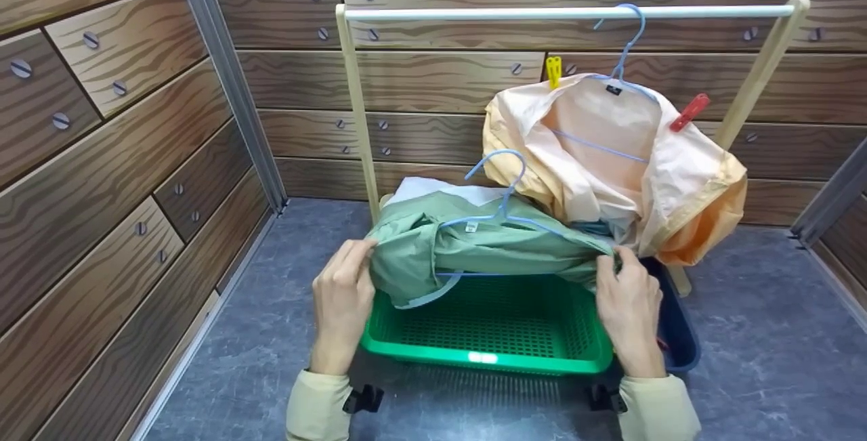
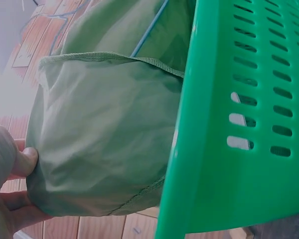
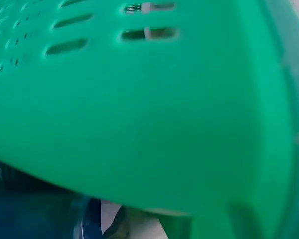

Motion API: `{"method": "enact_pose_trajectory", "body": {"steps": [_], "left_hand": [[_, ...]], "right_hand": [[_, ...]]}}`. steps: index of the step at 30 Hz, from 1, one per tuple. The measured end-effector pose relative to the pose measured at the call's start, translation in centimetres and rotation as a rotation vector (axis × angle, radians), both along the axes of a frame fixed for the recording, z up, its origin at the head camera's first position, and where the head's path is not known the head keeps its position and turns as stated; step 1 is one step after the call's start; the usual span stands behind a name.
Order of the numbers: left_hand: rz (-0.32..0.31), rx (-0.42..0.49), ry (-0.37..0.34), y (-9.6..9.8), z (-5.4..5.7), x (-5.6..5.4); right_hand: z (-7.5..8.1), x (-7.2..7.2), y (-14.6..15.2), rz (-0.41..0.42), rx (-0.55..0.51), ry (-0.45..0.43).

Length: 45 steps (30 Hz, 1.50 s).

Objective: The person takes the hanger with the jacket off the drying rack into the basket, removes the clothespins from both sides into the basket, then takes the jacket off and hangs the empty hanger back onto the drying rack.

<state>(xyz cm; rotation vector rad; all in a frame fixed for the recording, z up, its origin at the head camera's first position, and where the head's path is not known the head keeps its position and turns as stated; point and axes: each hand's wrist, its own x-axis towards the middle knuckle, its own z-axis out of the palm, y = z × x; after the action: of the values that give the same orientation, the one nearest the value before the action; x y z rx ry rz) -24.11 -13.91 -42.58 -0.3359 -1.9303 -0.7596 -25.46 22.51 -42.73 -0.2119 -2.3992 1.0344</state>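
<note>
A green garment point(image 1: 498, 251) with a blue hanger point(image 1: 504, 204) inside it lies across the back of a green plastic basket point(image 1: 488, 358). My left hand point(image 1: 344, 292) pinches the garment's left edge between thumb and fingers, as the left wrist view also shows. At the opposite end, my right hand point(image 1: 628, 305) pinches the garment's right edge. The hanger's hook stands up above the cloth, free of the rod. In the right wrist view the basket wall point(image 3: 154, 114) fills the picture and hides the right hand.
Behind stands a clothes rack with a white rod point(image 1: 474, 14). A peach garment point(image 1: 596, 150) hangs there on a blue hanger, with a yellow clothespin point(image 1: 554, 72) and a red clothespin point(image 1: 689, 113). A dark blue bin point(image 1: 681, 332) stands right of the basket; white cloth point(image 1: 420, 188) shows behind the green garment.
</note>
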Motion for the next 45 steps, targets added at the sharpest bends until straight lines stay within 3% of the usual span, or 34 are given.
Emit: {"method": "enact_pose_trajectory", "body": {"steps": [7,11,15,20,26,36,41,43,45], "left_hand": [[0.003,0.016,-0.026,-0.6,0.0,-0.2],[-0.011,0.025,-0.028,-0.9,-0.1,-0.4],[-0.001,-0.017,-0.053,-1.0,-0.4,-0.8],[0.029,-0.088,-0.078,-0.8,-0.6,-1.0],[0.052,-0.085,-0.103,-0.7,-0.7,-1.0],[-0.011,-0.025,-0.097,-0.7,-0.7,-1.1],[-0.020,-0.002,-0.094,-0.6,-0.6,-1.1],[-0.023,0.007,-0.092,-0.6,-0.5,-1.1],[-0.027,0.020,-0.086,-0.8,-0.4,-1.0]], "right_hand": [[0.0,-0.4,0.3,-0.026,0.011,0.226],[0.6,-0.6,0.9,-0.001,0.007,0.272],[1.4,-0.6,1.5,0.004,-0.068,0.266],[2.1,-0.8,2.1,0.088,-0.360,0.222],[2.1,-1.5,2.9,0.215,-0.771,0.125],[0.9,-2.0,5.1,0.554,-1.270,-0.078],[-0.4,-2.5,5.0,0.754,-1.600,-0.139],[-0.8,-2.5,4.6,0.821,-1.666,-0.136],[-0.8,-2.2,4.1,0.853,-1.634,-0.114]]}}
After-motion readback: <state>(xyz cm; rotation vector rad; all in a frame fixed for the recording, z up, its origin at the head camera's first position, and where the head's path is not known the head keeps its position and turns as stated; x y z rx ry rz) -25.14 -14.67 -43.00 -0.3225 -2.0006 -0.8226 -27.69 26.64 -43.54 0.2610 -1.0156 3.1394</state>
